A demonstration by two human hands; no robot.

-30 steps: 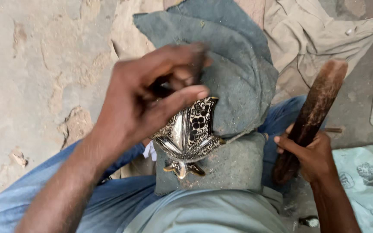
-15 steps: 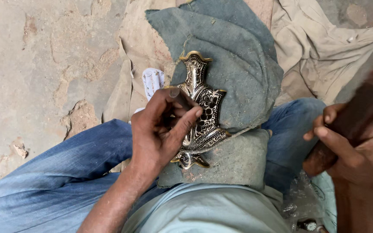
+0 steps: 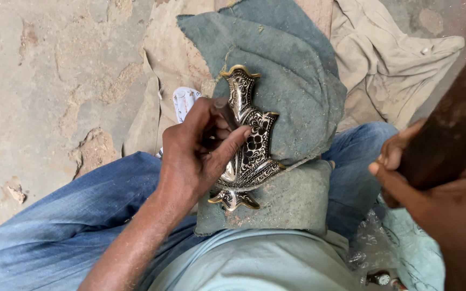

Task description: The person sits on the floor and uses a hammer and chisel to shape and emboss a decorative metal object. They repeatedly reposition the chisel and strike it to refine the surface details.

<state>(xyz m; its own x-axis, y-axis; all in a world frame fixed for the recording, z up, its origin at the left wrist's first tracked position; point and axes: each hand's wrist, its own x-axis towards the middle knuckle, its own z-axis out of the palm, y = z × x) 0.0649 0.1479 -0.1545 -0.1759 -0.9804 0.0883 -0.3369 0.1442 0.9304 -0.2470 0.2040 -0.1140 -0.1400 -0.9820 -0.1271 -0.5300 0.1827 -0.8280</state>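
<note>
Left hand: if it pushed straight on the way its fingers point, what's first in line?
Probably the ornate brass piece: the left hand pinches a thin tool with its fingers pointing right, onto the metal. Depth is unclear, but they look in contact.

A single head-worn camera looked steeply down, close over the person's lap. The left hand (image 3: 200,156) sat near the frame's centre, while the right hand (image 3: 432,199) was cut off by the right edge. Bare concrete floor (image 3: 44,86) filled the upper left.

ornate black-and-gold metal piece (image 3: 249,145) lies flat on grey felt pad (image 3: 297,97), thin chisel (image 3: 225,112) touching it
</note>
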